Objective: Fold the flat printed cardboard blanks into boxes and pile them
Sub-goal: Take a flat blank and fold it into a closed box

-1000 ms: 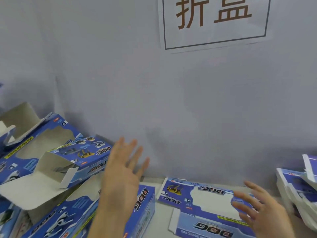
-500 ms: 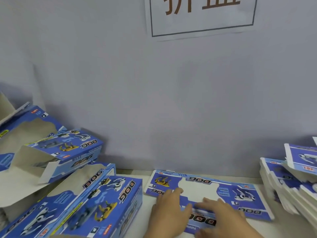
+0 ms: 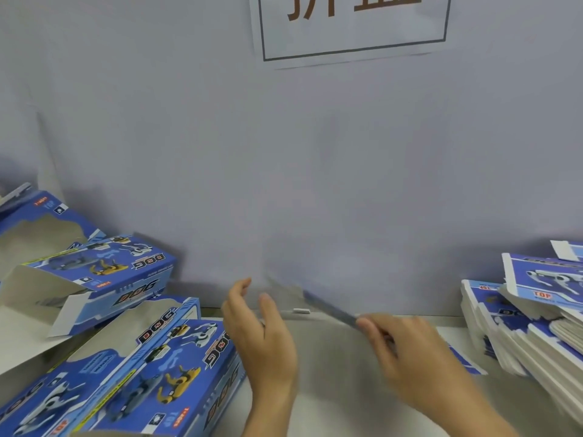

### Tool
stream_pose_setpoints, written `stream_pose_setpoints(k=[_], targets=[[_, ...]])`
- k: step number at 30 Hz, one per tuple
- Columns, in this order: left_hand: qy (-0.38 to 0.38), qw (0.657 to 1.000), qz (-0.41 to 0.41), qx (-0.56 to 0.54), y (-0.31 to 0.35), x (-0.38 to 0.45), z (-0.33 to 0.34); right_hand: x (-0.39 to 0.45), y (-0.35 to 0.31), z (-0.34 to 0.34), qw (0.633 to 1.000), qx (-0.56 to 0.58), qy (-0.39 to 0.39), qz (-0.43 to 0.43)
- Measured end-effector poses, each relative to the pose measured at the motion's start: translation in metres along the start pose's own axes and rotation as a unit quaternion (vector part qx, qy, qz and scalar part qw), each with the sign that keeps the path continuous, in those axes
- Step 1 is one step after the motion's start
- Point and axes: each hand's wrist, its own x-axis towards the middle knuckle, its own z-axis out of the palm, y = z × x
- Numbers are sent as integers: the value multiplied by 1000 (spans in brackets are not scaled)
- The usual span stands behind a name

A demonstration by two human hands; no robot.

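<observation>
A grey wall [image 3: 189, 121] fills most of the view, with one white sign [image 3: 353, 26] taped high on it. Below runs the table [image 3: 315, 414]. On its left lie folded boxes [image 3: 151, 367], three that can be counted, blue with "DOG" print, piled loosely on one another. At the right edge sits one stack [image 3: 523, 335] of flat blanks, too many to count. One blank [image 3: 328, 339] is in the middle, grey side up, motion-blurred, its far edge lifted. The right hand [image 3: 407, 351] pinches that raised edge between thumb and fingers. The left hand [image 3: 262, 335] stands just beside the blank's left end, fingers half curled and spread, gripping nothing that can be made out
</observation>
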Motion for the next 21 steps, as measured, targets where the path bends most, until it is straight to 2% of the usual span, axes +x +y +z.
stream_pose_setpoints(k=[3,6,8,11,15,18,21], targets=[[-15,999,-26,-39,8,1,-1,8,-5,-16,993,4,115,-32],[-117,986,-102,-57,15,4,-2,12,-16,-38,968,80,230,-58],[-186,971,-135,-60,20,5,-1,13,-22,-46,949,146,271,-70],[-235,953,-149,-117,33,9,-1,10,-27,-47,926,273,254,-51],[-216,970,-68,-91,44,23,-6,7,-23,-48,891,421,168,41],[-229,969,-20,-87,52,22,-8,7,-28,-42,867,470,158,55],[-276,953,4,-121,60,10,-6,8,-33,-32,878,441,178,48]])
